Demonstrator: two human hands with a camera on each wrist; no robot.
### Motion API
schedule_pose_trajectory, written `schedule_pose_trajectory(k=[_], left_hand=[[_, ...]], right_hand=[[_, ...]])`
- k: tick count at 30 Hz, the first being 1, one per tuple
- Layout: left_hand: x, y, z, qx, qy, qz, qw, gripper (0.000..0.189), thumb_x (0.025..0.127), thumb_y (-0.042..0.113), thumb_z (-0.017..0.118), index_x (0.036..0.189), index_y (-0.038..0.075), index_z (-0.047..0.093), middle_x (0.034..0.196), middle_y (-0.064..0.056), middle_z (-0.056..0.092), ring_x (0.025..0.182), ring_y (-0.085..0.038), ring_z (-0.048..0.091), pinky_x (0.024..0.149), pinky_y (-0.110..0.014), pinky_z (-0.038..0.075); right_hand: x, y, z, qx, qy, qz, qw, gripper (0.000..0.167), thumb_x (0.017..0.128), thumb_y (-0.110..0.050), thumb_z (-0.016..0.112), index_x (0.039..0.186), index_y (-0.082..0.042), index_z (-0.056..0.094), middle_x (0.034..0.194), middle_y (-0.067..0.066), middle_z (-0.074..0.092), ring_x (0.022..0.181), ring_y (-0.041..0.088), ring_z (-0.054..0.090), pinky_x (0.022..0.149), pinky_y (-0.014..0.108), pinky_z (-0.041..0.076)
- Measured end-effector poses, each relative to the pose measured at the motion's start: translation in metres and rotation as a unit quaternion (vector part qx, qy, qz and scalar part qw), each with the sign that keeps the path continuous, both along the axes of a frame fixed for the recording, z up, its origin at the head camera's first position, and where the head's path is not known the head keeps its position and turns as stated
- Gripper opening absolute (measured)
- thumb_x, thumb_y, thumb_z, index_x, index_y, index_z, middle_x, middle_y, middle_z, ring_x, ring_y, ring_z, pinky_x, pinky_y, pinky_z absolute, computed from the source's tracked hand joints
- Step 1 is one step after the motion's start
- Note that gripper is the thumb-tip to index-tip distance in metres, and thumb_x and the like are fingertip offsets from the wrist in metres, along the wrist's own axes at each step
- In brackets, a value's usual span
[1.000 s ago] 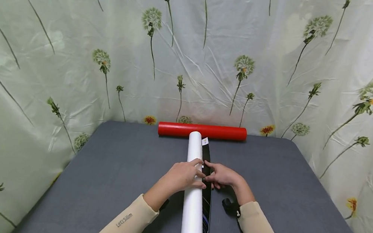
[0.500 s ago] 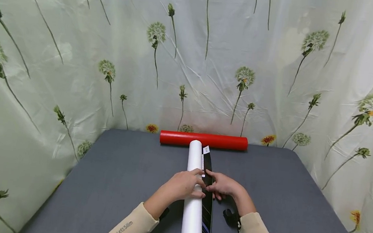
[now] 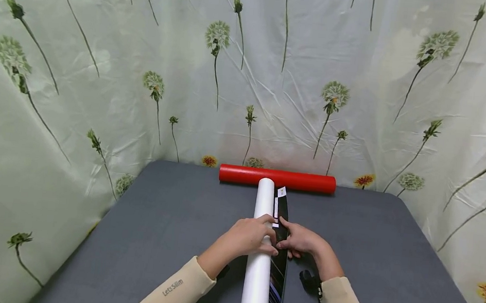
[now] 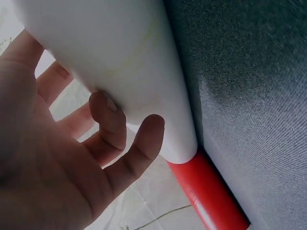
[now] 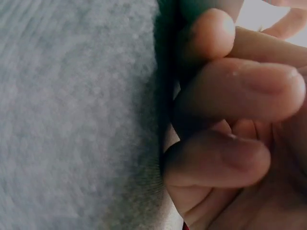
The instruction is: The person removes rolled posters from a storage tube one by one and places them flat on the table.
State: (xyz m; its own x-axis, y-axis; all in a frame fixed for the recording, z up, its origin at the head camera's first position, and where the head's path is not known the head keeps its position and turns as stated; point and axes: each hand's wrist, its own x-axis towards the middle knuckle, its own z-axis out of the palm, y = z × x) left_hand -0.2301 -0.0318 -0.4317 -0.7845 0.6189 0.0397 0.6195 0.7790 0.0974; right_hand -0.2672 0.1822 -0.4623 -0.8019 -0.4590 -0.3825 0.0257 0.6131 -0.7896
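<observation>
In the head view, a red tube (image 3: 306,182) lay crosswise at the far edge of a dark grey tabletop (image 3: 176,208), before a dandelion-print curtain (image 3: 273,110). A white roll (image 3: 256,284) of sheet material ran lengthwise on the near side of the red tube, its far end at the tube's middle. From the roll's right flank spread a glossy black flap (image 3: 277,281), labelled at the end closest to the tube. The left hand (image 3: 245,237), well on the near side of the tube, held the roll mid-length in a broad, arched grip, its fingers curled over the top and down toward the flap. The right hand (image 3: 304,240), likewise on the tube's near side, touched the flap with thumb and forefinger; whether that narrow grip pinched the edge, I could not tell. The left wrist view showed bent fingers against the smooth roll, whose end overlapped the tube in sight; contact there was uncertain. The right wrist view showed curled fingers low beside the tabletop, with nothing plainly between them. The sheet looked light, thin and springy, slick-faced and apt to crease or uncurl, so it seemed best held lightly at mid-length, with flat fingertips along the flap's edge.
</observation>
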Motion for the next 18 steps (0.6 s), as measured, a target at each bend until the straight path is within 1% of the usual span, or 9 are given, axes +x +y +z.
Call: schedule_pose_trajectory(k=[3,7,10,14,18], left_hand=[[-0.0013,0.0034,0.0005,-0.014,0.006,-0.007,0.9999,0.021,0.095,0.053,0.075,0.111,0.041,0.081,0.155,0.005,0.058,0.098,-0.019,0.073,0.074,-0.03,0.059],[0.0,0.002,-0.0009,-0.03,0.0,-0.011,0.9995,0.022,0.097,0.05,0.073,0.116,0.042,0.08,0.159,0.005,0.055,0.101,-0.02,0.074,0.075,-0.031,0.059],[0.0005,0.0005,-0.0021,-0.022,-0.004,0.003,0.9997,0.024,0.095,0.055,0.075,0.113,0.041,0.081,0.157,0.005,0.056,0.099,-0.02,0.074,0.073,-0.032,0.058],[0.0004,0.0004,-0.0017,-0.007,-0.005,0.021,0.9998,0.028,0.091,0.061,0.076,0.109,0.04,0.081,0.154,0.004,0.058,0.093,-0.019,0.072,0.071,-0.032,0.057],[0.0006,0.0011,-0.0008,-0.006,-0.005,0.02,0.9998,0.025,0.093,0.056,0.076,0.109,0.038,0.081,0.153,0.001,0.059,0.084,-0.019,0.07,0.067,-0.03,0.055]], right_hand=[[0.0018,0.0045,0.0006,-0.004,0.002,-0.008,1.0,0.093,0.099,-0.007,0.071,0.171,-0.008,0.011,0.06,0.006,0.062,0.044,0.012,0.051,0.047,0.025,0.043],[0.0021,0.0079,-0.0021,-0.008,0.003,0.001,1.0,0.092,0.1,-0.011,0.07,0.171,-0.007,0.013,0.059,0.005,0.065,0.043,0.012,0.053,0.045,0.024,0.04],[0.0006,0.0081,-0.0046,-0.013,0.006,0.01,0.9998,0.09,0.101,-0.013,0.069,0.171,-0.008,0.013,0.06,0.004,0.065,0.043,0.011,0.054,0.044,0.024,0.04],[-0.0004,0.0061,-0.0053,-0.013,0.012,0.006,0.9998,0.089,0.1,-0.014,0.069,0.171,-0.009,0.015,0.059,0.003,0.064,0.043,0.011,0.053,0.044,0.024,0.039],[-0.0012,0.0046,-0.0045,-0.005,0.004,-0.002,1.0,0.089,0.101,-0.013,0.069,0.171,-0.011,0.016,0.059,0.004,0.065,0.043,0.012,0.053,0.044,0.024,0.039]])
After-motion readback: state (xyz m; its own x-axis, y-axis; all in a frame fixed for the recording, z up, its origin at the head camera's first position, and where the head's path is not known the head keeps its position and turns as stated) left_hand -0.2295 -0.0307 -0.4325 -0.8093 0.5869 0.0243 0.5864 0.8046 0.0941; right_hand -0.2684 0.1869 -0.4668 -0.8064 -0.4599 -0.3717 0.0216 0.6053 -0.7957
